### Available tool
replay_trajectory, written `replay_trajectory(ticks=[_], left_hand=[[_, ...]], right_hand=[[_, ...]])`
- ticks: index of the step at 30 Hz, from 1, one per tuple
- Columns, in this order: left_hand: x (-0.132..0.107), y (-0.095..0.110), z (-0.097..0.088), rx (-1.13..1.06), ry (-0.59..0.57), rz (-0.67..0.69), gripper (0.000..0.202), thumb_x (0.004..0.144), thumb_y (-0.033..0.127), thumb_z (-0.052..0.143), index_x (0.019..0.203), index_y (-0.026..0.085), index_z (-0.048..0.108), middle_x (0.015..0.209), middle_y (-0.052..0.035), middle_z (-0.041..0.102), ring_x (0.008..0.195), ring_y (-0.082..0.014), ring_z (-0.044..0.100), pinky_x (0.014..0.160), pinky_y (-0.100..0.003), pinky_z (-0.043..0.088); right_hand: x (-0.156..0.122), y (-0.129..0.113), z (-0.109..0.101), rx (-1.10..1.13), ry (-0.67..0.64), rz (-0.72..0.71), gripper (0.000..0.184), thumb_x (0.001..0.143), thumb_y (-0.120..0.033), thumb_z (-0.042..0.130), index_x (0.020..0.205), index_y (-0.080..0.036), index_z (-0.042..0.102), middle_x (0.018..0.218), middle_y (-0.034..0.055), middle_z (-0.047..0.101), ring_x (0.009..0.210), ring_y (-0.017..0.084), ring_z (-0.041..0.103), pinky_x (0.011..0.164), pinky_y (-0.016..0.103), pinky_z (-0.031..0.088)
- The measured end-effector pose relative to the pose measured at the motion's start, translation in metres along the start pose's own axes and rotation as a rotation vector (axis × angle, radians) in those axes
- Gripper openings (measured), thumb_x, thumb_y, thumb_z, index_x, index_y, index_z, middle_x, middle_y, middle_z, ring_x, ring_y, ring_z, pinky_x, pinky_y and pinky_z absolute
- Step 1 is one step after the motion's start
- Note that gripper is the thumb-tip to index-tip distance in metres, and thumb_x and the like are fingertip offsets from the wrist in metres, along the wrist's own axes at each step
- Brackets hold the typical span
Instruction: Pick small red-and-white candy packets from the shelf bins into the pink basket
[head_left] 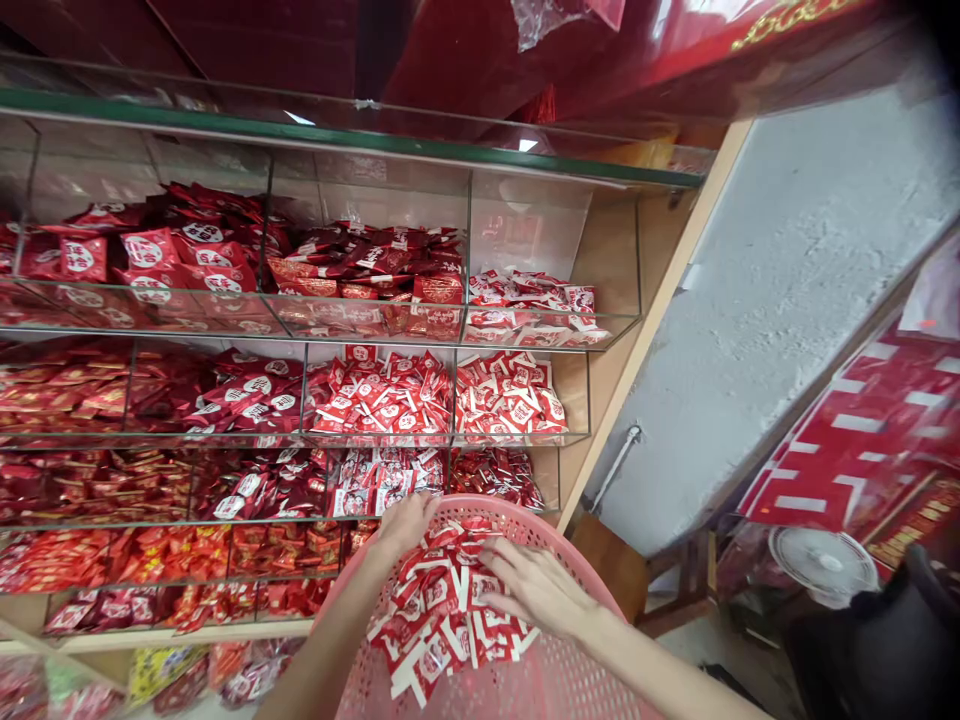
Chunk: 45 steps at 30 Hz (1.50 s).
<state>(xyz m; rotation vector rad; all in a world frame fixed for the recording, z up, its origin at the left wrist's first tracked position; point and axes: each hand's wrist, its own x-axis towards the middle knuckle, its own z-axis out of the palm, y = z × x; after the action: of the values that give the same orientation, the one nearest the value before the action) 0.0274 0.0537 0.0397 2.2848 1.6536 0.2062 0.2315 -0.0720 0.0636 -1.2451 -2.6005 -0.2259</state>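
A pink perforated plastic basket (551, 525) is in front of me, tilted toward the shelves. Inside lies a heap of small red and white candy packets (439, 610). My left hand (405, 522) is closed on the basket's far left rim, its fingertips partly hidden. My right hand (536, 585) reaches in from the right and rests on the packets, fingers spread and slightly bent. No packet is visibly lifted in it.
Glass-fronted shelf compartments (379, 395) ahead hold red packets in several rows. A thick glass shelf edge (360, 140) crosses above. To the right are a grey wall (795, 270), a wooden stool (611, 565), a white round fan-like object (823, 560) and a dark chair (877, 640).
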Motion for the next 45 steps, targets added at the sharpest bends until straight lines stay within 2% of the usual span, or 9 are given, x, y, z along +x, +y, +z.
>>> replay_trajectory(ticks=[3,6,10,13,23,34,38,42,45], left_hand=[[-0.001,0.001,-0.002,-0.017,-0.017,-0.009,0.047,0.087,0.05,0.02,0.096,0.021,0.055,0.087,-0.0049,0.066,0.081,-0.0196,0.061,0.066,-0.027,0.042],[-0.002,0.002,-0.004,-0.016,-0.013,-0.018,0.047,0.087,0.05,0.021,0.097,0.021,0.056,0.088,-0.0051,0.066,0.081,-0.0191,0.061,0.066,-0.026,0.041],[-0.002,0.0,-0.001,-0.01,0.01,-0.002,0.047,0.086,0.052,0.02,0.096,0.023,0.055,0.09,-0.005,0.066,0.084,-0.0208,0.06,0.068,-0.028,0.042],[0.001,-0.003,0.003,-0.026,0.013,-0.006,0.048,0.085,0.054,0.019,0.094,0.023,0.055,0.089,-0.0047,0.066,0.081,-0.0208,0.06,0.066,-0.029,0.042],[0.0,-0.001,0.0,-0.027,0.005,-0.007,0.047,0.086,0.053,0.021,0.09,0.022,0.056,0.086,-0.0043,0.066,0.08,-0.0195,0.06,0.065,-0.027,0.041],[0.001,-0.001,0.0,-0.031,0.0,0.014,0.046,0.087,0.051,0.021,0.089,0.022,0.056,0.084,-0.0042,0.066,0.077,-0.0192,0.06,0.063,-0.026,0.041],[0.001,-0.002,0.001,-0.021,-0.006,0.009,0.047,0.086,0.052,0.02,0.089,0.022,0.057,0.085,-0.0047,0.066,0.079,-0.0198,0.061,0.064,-0.027,0.041],[0.002,-0.003,0.003,-0.004,-0.001,0.006,0.048,0.086,0.052,0.02,0.093,0.022,0.057,0.089,-0.0058,0.066,0.082,-0.0204,0.06,0.068,-0.028,0.041],[0.003,-0.003,0.005,-0.003,-0.004,0.006,0.047,0.086,0.051,0.02,0.093,0.022,0.057,0.09,-0.006,0.066,0.083,-0.0197,0.06,0.069,-0.027,0.04]], right_hand=[[0.018,0.017,-0.038,0.012,0.172,0.116,0.033,0.09,-0.039,0.03,0.111,-0.018,0.046,0.106,0.0087,0.054,0.086,0.017,0.058,0.069,0.03,0.049],[0.043,0.048,-0.077,-0.058,0.316,0.431,0.033,0.09,-0.036,0.027,0.111,-0.017,0.044,0.106,0.0111,0.053,0.086,0.019,0.058,0.068,0.03,0.048],[0.073,0.097,-0.109,-0.242,0.182,0.856,0.033,0.086,-0.037,0.035,0.108,-0.014,0.044,0.099,0.0151,0.057,0.083,0.026,0.06,0.067,0.036,0.046],[0.088,0.123,-0.114,-0.239,0.027,0.979,0.036,0.082,-0.037,0.043,0.106,-0.01,0.045,0.092,0.0175,0.06,0.087,0.031,0.06,0.07,0.04,0.045],[0.101,0.138,-0.101,-0.082,-0.067,1.101,0.039,0.074,-0.029,0.052,0.109,-0.013,0.046,0.104,0.0167,0.058,0.096,0.029,0.057,0.074,0.039,0.045],[0.079,0.123,-0.124,0.044,0.271,0.962,0.047,0.071,-0.041,0.052,0.11,-0.016,0.047,0.088,0.0103,0.063,0.087,0.025,0.058,0.07,0.034,0.043],[0.062,0.097,-0.132,0.48,0.366,0.826,0.042,0.07,-0.038,0.052,0.106,-0.017,0.049,0.074,0.0026,0.061,0.058,0.014,0.057,0.05,0.024,0.042],[0.048,0.056,-0.116,1.086,0.179,0.791,0.047,0.071,-0.041,0.053,0.111,-0.018,0.045,0.068,-0.0004,0.058,0.039,0.006,0.046,0.035,0.018,0.033],[0.04,0.031,-0.088,1.283,-0.017,0.766,0.046,0.07,-0.041,0.056,0.109,-0.018,0.046,0.061,-0.0033,0.055,0.039,0.005,0.047,0.034,0.015,0.034]])
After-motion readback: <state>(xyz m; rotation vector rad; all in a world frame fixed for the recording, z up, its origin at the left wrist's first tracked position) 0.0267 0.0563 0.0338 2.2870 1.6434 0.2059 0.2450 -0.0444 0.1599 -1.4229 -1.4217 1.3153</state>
